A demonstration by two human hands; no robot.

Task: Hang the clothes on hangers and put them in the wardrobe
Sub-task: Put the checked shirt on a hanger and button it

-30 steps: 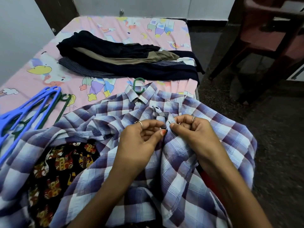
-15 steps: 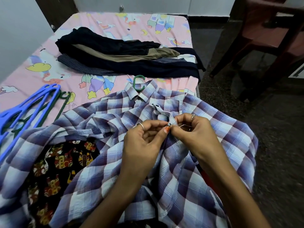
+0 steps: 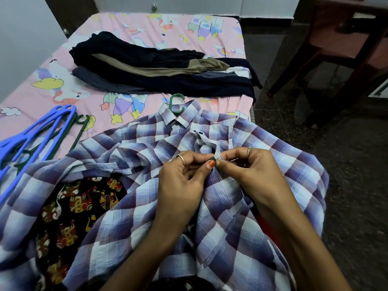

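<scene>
Compared with a second ago, the left hand (image 3: pixel 184 181) and right hand (image 3: pixel 247 171) sit slightly lower on the plaid shirt (image 3: pixel 231 238) front, thumbs pressed closer together. A dark button (image 3: pixel 212 159) at the left thumb tip now seems partly pushed into the placket edge pinched by the right fingers.

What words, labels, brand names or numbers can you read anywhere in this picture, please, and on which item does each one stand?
None can be read.
The pink bedsheet carries only cartoon pictures.
The plaid shirt shows no label.
The dark printed garment has patterns, no letters.
</scene>
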